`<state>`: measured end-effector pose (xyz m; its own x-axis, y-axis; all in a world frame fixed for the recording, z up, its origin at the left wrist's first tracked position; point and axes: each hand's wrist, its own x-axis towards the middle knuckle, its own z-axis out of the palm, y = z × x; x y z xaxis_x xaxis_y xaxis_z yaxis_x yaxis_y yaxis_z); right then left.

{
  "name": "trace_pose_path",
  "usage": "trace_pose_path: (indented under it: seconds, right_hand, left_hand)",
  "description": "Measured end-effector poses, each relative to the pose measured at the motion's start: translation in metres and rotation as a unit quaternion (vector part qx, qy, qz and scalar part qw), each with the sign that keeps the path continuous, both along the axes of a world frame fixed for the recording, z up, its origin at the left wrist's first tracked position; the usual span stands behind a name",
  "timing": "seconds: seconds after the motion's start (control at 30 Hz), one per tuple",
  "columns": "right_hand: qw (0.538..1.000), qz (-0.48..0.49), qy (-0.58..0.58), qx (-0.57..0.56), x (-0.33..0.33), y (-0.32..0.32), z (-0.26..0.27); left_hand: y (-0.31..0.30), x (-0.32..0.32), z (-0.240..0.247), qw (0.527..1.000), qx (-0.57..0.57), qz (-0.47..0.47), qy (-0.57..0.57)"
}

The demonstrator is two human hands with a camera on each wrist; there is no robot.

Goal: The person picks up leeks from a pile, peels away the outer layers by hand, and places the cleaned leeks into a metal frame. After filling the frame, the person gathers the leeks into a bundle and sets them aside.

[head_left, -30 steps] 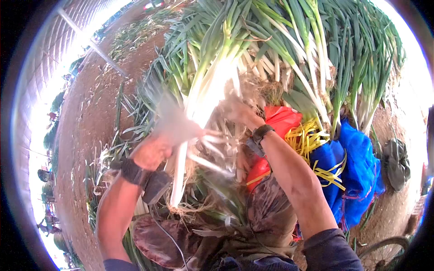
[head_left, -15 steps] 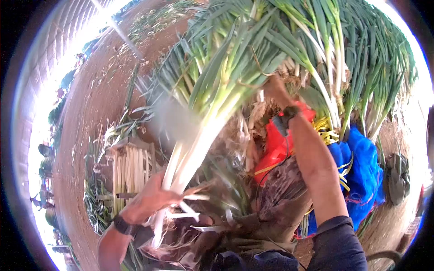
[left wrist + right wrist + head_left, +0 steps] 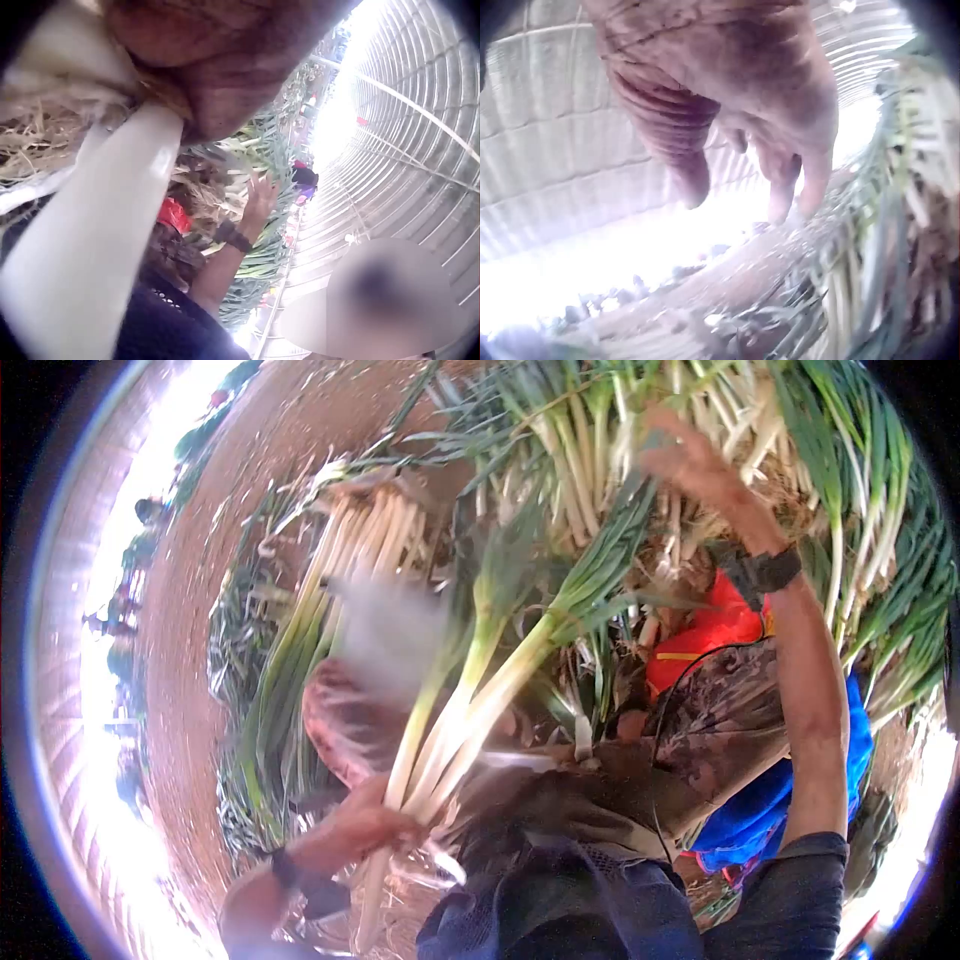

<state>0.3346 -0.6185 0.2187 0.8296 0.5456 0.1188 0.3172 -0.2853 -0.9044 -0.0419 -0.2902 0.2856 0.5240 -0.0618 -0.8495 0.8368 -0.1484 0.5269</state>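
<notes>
- Several leeks are clamped in a person's left hand, held over the near side of the scene; a grip low on the white shanks, firm but not crushing, seems the best way to keep the bunch together, with the root ends lined up so none slips
- Shanks pass through the curled fingers, root ends hanging below the hand and green tops slanting away to the upper right; in the left wrist view, one thick white shank shows close against the hand
- Patterned trousers stretch beyond, with red plastic beside them and a blue sack partly behind the right arm
- Another bundle lies on the person's left, pale stems together, apart from the held stalks
- Right hand, fingers apart and holding nothing, hangs over a pile of leeks; blur hides whether it touches them, though lifting any stalk by its shank rather than its leaves would probably spare tearing
- Farther out, littered brown ground runs beneath a ribbed roof
</notes>
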Motion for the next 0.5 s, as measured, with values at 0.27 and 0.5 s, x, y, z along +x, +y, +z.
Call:
trace_pose_path:
  seconds: [0.27,0.5]
  right_hand:
    - [0.860,0.392,-0.292,-0.147,-0.229,0.158,-0.071]
    - [0.864,0.370,-0.331,-0.088,-0.241,0.178,-0.062]
  left_hand:
    - [0.002,-0.009,-0.026,0.992,-0.062,-0.020,-0.104]
    - [0.013,-0.011,0.001,0.993,-0.107,-0.009,-0.053]
